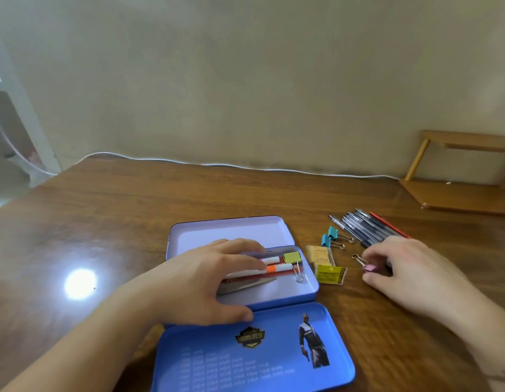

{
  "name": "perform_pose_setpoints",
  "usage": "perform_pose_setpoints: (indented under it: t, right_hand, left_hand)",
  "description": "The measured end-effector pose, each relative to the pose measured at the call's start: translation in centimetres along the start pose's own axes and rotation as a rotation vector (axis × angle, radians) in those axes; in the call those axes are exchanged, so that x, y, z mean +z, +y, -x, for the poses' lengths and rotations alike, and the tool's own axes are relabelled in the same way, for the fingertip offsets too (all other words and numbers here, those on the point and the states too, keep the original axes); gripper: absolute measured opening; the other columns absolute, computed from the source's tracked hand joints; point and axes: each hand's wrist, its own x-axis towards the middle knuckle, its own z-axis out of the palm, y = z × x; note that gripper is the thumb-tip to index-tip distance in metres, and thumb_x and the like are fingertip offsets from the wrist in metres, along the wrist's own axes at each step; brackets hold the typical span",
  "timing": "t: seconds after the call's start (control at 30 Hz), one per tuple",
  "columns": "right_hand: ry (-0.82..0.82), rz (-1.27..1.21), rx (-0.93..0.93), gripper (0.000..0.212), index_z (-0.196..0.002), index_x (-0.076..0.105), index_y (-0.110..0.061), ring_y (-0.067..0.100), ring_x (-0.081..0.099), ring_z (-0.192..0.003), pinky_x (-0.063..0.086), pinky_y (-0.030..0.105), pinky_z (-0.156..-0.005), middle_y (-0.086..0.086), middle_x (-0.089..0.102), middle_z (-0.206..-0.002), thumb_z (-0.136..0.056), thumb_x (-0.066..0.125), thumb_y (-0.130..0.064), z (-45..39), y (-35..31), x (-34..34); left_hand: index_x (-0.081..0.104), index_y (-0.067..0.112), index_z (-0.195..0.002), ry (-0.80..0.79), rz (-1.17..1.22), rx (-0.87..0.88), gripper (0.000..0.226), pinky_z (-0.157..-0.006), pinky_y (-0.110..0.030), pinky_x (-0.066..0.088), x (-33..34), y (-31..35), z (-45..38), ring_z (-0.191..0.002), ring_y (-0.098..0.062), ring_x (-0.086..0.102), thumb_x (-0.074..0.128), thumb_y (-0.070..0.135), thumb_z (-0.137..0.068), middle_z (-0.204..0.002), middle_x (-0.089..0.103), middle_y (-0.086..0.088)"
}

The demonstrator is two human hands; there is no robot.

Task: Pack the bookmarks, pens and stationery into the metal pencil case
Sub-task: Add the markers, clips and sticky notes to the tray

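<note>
Packing roughly half done, judging by what's in vs out. Metal pencil case sits open mid-table, tray between two flipped-out lids: far lid and near lid with the printed figure. In the tray: two markers with pink and orange bands, a yellow-green binder clip, a red flat item and a grey strip under them, possibly bookmarks, can't confirm.

Left hand lies over the tray's left part, fingers straight on the markers, thumb on the near rim; holding nothing.

Right hand is right of the case, fingertips pinching a pink binder clip at table level.

Still out: two teal binder clips, small yellow boxes and a yellow packet just right of the tray, pens in a pile far right.

Obstructions: left hand covers part of the tray; pens need that length free. White cable and wooden shelf sit far, out of the way.
</note>
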Motion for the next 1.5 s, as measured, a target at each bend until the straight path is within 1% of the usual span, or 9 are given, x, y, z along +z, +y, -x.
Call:
perform_pose_setpoints:
  t: [0.13, 0.3, 0.43, 0.53, 0.63, 0.7, 0.93, 1.2, 1.5]
  right_hand:
    - [0.031, -0.023, 0.024, 0.031, -0.118, 0.061, -0.041, 0.007, 0.051, -0.112, 0.052, 0.028, -0.087, -0.016, 0.06, -0.118, -0.087, 0.065, -0.04, 0.2, 0.3, 0.6]
    - [0.099, -0.01, 0.062, 0.009, -0.097, 0.066, -0.044, 0.006, 0.047, -0.086, 0.04, 0.022, -0.059, -0.015, 0.066, -0.101, -0.089, 0.061, -0.044, -0.1, 0.3, 0.7]
    - [0.44, -0.08, -0.024, 0.006, -0.089, 0.072, -0.036, 0.01, 0.046, -0.077, 0.03, 0.02, -0.05, -0.009, 0.069, -0.088, -0.086, 0.068, -0.032, 0.9, -0.1, -0.1]
    - [0.633, -0.272, -0.27, 0.007, -0.086, 0.077, -0.027, 0.013, 0.055, -0.075, 0.043, 0.027, -0.058, -0.011, 0.071, -0.081, -0.08, 0.075, -0.024, 2.3, -2.7, -0.3]
    - [0.51, -0.259, -0.495, 0.007, -0.089, 0.076, -0.03, 0.012, 0.057, -0.077, 0.049, 0.032, -0.064, -0.017, 0.068, -0.081, -0.083, 0.072, -0.03, 2.9, -5.3, 1.2]
    - [0.446, -0.168, -0.538, 0.008, -0.089, 0.075, -0.033, 0.008, 0.052, -0.075, 0.046, 0.029, -0.061, -0.019, 0.065, -0.08, -0.084, 0.069, -0.033, 2.7, -6.0, 2.1]
    - [0.412, -0.058, -0.547, 0.024, -0.084, 0.072, -0.034, 0.009, 0.047, -0.076, 0.041, 0.026, -0.06, -0.017, 0.056, -0.08, -0.087, 0.049, -0.039, 2.5, -5.7, 2.9]
    - [0.254, -0.037, -0.614, 0.038, -0.099, 0.071, -0.039, 0.009, 0.051, -0.092, 0.042, 0.028, -0.072, -0.022, 0.06, -0.097, -0.088, 0.042, -0.06, 2.6, -5.6, 2.7]
    - [0.248, -0.03, -0.612, 0.04, -0.092, 0.072, -0.036, 0.005, 0.049, -0.097, 0.037, 0.024, -0.077, -0.024, 0.058, -0.097, -0.085, 0.043, -0.063, 2.2, -5.0, 2.6]
  left_hand:
    - [0.047, 0.047, -0.137, 0.004, 0.008, 0.007, 0.07, -0.109, -0.01, 0.026, 0.0, -0.1, 0.0, -0.135, 0.013, 0.029, 0.07, 0.061, -0.073, -0.149, 0.028, 0.033]
    - [0.049, 0.049, -0.135, -0.011, -0.004, 0.011, 0.064, -0.105, -0.003, 0.02, 0.0, 0.0, -0.1, -0.133, 0.015, 0.026, 0.069, 0.062, -0.075, -0.148, 0.028, 0.035]
    - [0.05, 0.049, -0.135, -0.03, -0.023, 0.036, 0.06, -0.11, -0.019, 0.029, 0.0, 0.0, -0.2, -0.135, 0.009, 0.026, 0.064, 0.066, -0.078, -0.149, 0.029, 0.032]
    - [0.049, 0.043, -0.138, -0.026, -0.027, 0.035, 0.066, -0.111, -0.026, 0.032, 0.1, -0.1, -0.2, -0.135, 0.005, 0.029, 0.061, 0.067, -0.078, -0.149, 0.032, 0.028]
    - [0.049, 0.039, -0.14, -0.022, -0.029, 0.032, 0.069, -0.111, -0.029, 0.034, 0.1, -0.1, -0.2, -0.135, 0.002, 0.031, 0.059, 0.068, -0.078, -0.149, 0.034, 0.026]
    - [0.048, 0.039, -0.14, -0.027, -0.029, 0.033, 0.07, -0.111, -0.029, 0.034, 0.1, -0.1, -0.2, -0.135, 0.001, 0.031, 0.058, 0.069, -0.078, -0.149, 0.034, 0.025]
    - [0.047, 0.038, -0.142, -0.036, -0.038, 0.028, 0.071, -0.111, -0.031, 0.034, 0.1, 0.0, -0.2, -0.135, 0.001, 0.031, 0.056, 0.07, -0.078, -0.149, 0.034, 0.026]
    - [0.047, 0.038, -0.141, -0.033, -0.048, 0.034, 0.071, -0.11, -0.029, 0.035, 0.1, 0.0, -0.2, -0.134, 0.003, 0.03, 0.057, 0.069, -0.079, -0.147, 0.034, 0.027]
    - [0.046, 0.04, -0.141, -0.005, -0.016, 0.035, 0.069, -0.11, -0.021, 0.031, 0.1, 0.2, -0.1, -0.132, 0.005, 0.032, 0.069, 0.059, -0.078, -0.145, 0.035, 0.028]
